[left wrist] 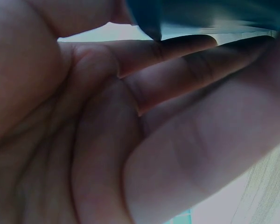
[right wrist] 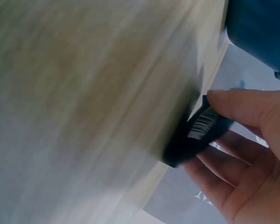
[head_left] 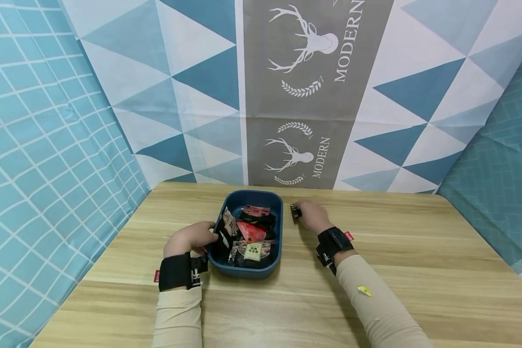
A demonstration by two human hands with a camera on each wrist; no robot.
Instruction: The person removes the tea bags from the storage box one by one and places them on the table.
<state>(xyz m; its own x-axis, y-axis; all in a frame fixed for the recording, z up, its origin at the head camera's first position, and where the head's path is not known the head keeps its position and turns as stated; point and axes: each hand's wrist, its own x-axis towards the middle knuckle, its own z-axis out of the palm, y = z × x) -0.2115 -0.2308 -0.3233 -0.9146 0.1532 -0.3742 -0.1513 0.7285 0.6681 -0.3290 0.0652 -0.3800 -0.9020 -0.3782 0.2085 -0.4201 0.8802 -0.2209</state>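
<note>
A blue rounded-corner plastic bin (head_left: 244,272) sits on a wood-grain tabletop (head_left: 417,241). At its left side, the person's left hand (head_left: 190,239) holds the bin's wall, thumb and fingers curled at the edge; the left wrist view shows the fingers close together, their tips hidden or dark beneath the blue plastic.

Just right of the bin, towards its far end, the right hand (head_left: 314,216) pinches a small black packet with a white barcode label (right wrist: 203,128) between the thumb and the fingers. The packet is tilted and very near the tabletop; whether it touches cannot be told.

Inside the bin, a red-topped packet (head_left: 256,211) lies at the far end, a red packet (head_left: 251,232) in the middle, and a black packet with a pale green label (head_left: 253,251) at the near end. Another patterned packet (head_left: 229,223) leans against the bin's left wall.

Black wrist straps and beige sleeves cover the forearms. Behind the bin hangs a grey panel (head_left: 261,96) printed with white deer heads and "MODERN", flanked by blue, grey and white triangles.
</note>
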